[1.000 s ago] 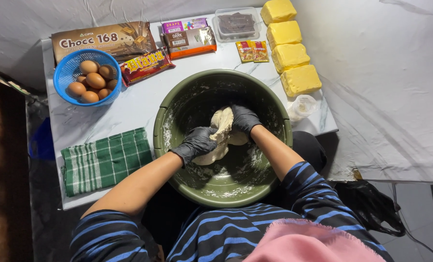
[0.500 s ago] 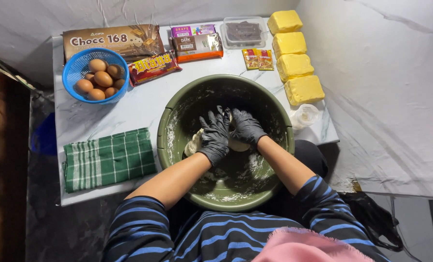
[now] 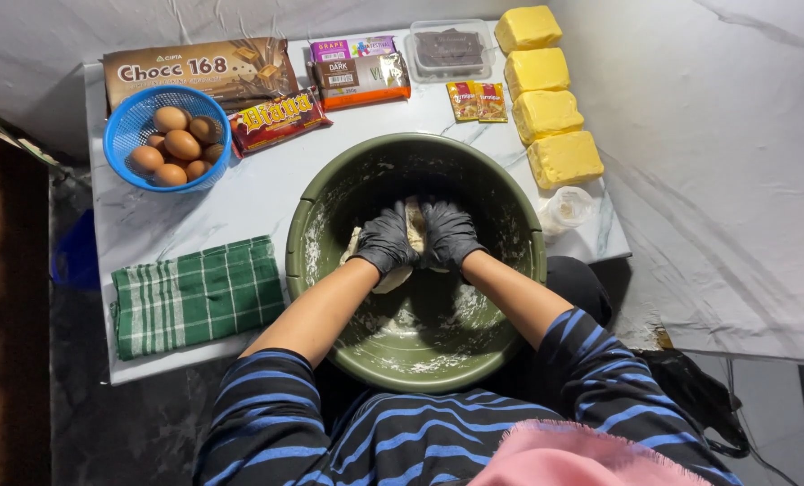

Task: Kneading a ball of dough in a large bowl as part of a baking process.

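Kneading is in hand: the left hand (image 3: 386, 240) and right hand (image 3: 449, 233), black-gloved, press side by side on the dough (image 3: 413, 223), gripping it, at the bowl's (image 3: 305, 236) centre. Next comes folding the dough over, toward six o'clock.

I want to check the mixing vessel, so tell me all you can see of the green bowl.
The green bowl is large, round, olive and plastic-looking, with a thick rim. White flour dusts its inner wall and floor. It stands upright on the marble-patterned table's near edge. Pale dough lies inside, pressed by the gloved left hand and right hand.
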